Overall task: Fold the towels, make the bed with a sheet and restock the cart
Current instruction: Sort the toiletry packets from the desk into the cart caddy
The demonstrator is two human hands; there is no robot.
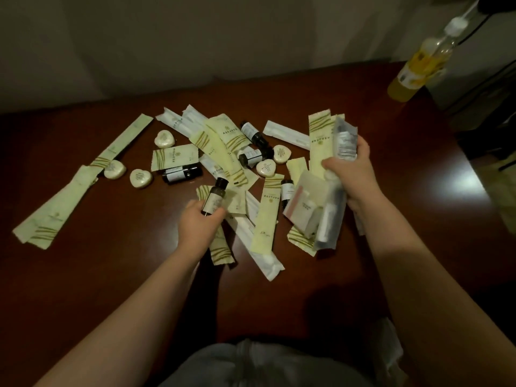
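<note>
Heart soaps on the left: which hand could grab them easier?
Probably the left hand: it's nearer those soaps and holds only one small bottle; the right hand grips a packet bundle.

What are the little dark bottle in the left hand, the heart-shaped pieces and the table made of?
The little dark bottle: probably brown-tinted plastic or glass, smooth, with a pale label. The heart-shaped pieces: likely wrapped soap, matte cream, faintly printed. The table: wood or veneer, glossy reddish brown; a light glare shows at its right.
</note>
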